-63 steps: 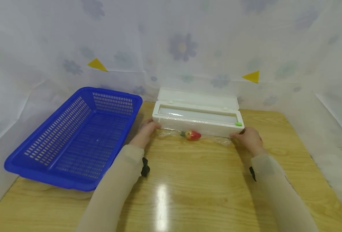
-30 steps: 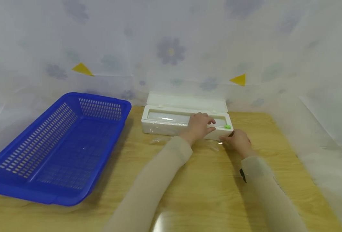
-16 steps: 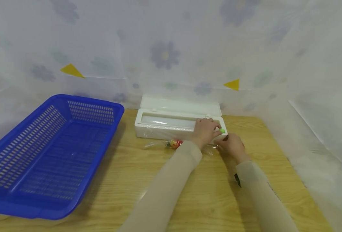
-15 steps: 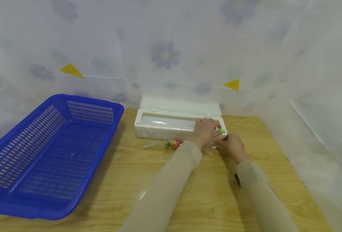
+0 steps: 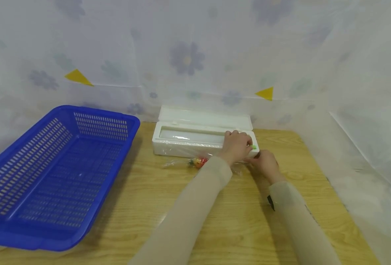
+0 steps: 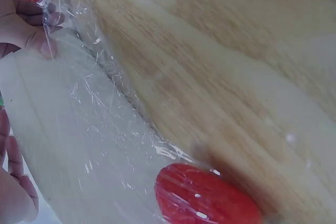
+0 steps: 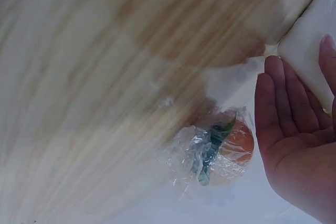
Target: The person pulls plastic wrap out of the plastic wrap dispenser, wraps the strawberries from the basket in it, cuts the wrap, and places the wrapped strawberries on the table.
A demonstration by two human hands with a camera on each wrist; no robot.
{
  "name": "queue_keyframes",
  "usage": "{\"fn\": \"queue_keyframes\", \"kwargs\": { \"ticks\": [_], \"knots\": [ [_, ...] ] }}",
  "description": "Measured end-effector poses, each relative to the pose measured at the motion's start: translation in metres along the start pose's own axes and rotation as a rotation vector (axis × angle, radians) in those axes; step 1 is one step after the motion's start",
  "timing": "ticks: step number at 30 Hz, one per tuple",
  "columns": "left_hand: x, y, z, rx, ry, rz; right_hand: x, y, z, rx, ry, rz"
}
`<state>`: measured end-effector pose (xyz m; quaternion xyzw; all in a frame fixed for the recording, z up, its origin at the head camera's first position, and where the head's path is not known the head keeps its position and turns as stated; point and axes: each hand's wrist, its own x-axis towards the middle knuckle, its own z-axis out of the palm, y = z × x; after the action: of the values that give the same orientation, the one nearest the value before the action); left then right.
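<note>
A white cling film dispenser (image 5: 173, 149) lies with its lid raised, clear film (image 6: 113, 124) hanging down its front. My left hand (image 5: 236, 147) reaches over the box and has its fingers curled at the green slide cutter (image 5: 254, 147), near the right end; the contact is partly hidden. At the front right corner my right hand (image 5: 265, 165) pinches the film's edge, thumb against the box. A red and yellow fruit (image 5: 199, 162) with a green top lies under the film, partly behind my left sleeve. Beside my right hand is a film-wrapped orange fruit (image 7: 239, 142) with green leaves.
A large blue plastic basket (image 5: 134, 127) stands on the left of the wooden table (image 5: 248, 228). Behind the box hangs a pale flowered sheet (image 5: 182, 33) with two yellow triangles. More sheeting closes in the right side.
My left hand has let go of the film at the box's left end, crossed over to the right and slid along to the green cutter. My right hand stays at the right corner.
</note>
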<state>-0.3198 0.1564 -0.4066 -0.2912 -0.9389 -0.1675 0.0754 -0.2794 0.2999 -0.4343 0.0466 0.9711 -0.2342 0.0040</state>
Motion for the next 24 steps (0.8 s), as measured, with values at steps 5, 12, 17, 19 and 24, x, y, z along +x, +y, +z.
{"fn": "queue_keyframes", "kwargs": {
  "ticks": [5, 12, 17, 19, 24],
  "knots": [
    [0.001, 0.0, -0.001, -0.022, -0.03, -0.013, 0.002, 0.001, 0.0, -0.011, 0.003, 0.009],
    [0.0, -0.002, -0.003, -0.027, -0.032, -0.03, 0.002, 0.0, 0.001, -0.017, 0.018, -0.008],
    [-0.002, -0.006, -0.005, 0.092, -0.058, 0.022, 0.002, -0.002, 0.002, 0.004, 0.004, 0.005],
    [-0.004, -0.009, -0.008, 0.136, -0.062, 0.043, 0.001, -0.004, 0.0, 0.006, -0.005, 0.013],
    [-0.011, -0.02, -0.015, 0.155, -0.045, 0.046, 0.0, -0.003, -0.003, -0.007, -0.012, 0.027]
  ]
}}
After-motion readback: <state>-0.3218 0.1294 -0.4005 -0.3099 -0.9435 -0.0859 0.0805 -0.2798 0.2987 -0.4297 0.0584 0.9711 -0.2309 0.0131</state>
